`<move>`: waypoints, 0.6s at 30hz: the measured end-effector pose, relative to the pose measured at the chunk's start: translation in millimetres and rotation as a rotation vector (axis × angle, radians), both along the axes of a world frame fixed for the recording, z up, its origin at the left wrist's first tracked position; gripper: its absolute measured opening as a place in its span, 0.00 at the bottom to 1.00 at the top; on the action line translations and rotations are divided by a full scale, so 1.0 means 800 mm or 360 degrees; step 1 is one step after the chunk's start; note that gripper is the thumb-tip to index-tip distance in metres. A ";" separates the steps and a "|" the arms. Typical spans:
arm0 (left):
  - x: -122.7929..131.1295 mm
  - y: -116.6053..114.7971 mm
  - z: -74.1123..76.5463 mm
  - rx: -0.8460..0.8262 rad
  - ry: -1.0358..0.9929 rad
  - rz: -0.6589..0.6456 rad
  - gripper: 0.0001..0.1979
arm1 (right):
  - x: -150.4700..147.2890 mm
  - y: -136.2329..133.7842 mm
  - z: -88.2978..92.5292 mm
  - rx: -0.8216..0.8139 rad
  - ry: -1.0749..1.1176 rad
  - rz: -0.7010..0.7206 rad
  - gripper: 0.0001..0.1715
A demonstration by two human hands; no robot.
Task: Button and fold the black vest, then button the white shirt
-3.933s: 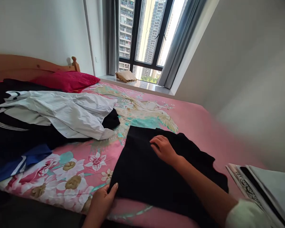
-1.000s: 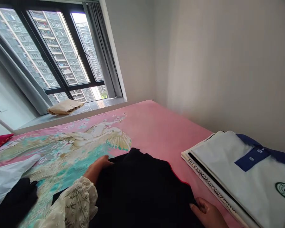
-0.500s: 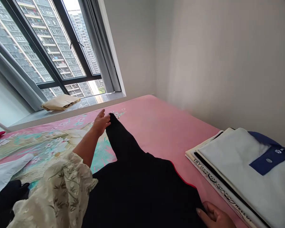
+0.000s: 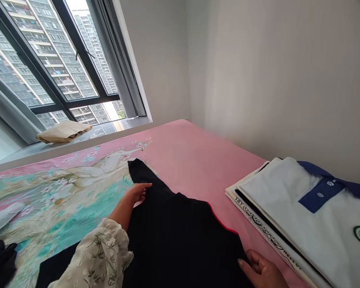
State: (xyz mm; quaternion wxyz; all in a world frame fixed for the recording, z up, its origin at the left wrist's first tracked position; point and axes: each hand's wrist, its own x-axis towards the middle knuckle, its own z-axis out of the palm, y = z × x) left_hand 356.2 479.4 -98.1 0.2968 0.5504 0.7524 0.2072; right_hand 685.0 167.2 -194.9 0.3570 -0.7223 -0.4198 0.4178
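A black shirt (image 4: 180,240) with a red-trimmed edge lies spread in front of me on the bed. One of its sleeves (image 4: 145,174) stretches away toward the window. My left hand (image 4: 139,192) is on the near part of that sleeve, fingers curled at its left edge and the index finger reaching across the cloth. Low on the right, my right hand (image 4: 264,269) pinches the shirt's right edge just past the end of the red trim, thumb on top. The lower part of the shirt runs out of view, and my left forearm covers some of it.
Right of the shirt is a stack of folded shirts (image 4: 276,192), a white one with a navy collar on top. Pink patterned bedding (image 4: 186,148) covers the bed. Dark cloth (image 4: 1,260) and a white piece (image 4: 4,218) lie left. A beige folded bundle (image 4: 64,131) rests on the windowsill.
My left hand has let go of the sleeve's far end and come back toward the shirt's body. The sleeve now lies lower on the bed. My right hand stays at the shirt's edge.
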 end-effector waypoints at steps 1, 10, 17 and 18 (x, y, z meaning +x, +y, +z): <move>0.004 0.004 0.001 0.0056 0.0059 -0.0022 0.17 | 0.001 0.000 -0.002 0.0004 0.0002 -0.0002 0.23; 0.074 -0.016 0.007 0.0345 0.0578 -0.1196 0.33 | 0.000 -0.003 0.002 -0.0016 0.0052 -0.0031 0.23; 0.090 -0.004 0.026 0.0285 0.0909 -0.1340 0.14 | -0.001 -0.002 0.014 0.0002 0.0090 -0.0030 0.22; 0.088 -0.002 0.027 0.0328 0.0941 -0.1267 0.15 | -0.001 -0.001 0.014 0.0005 0.0094 -0.0029 0.22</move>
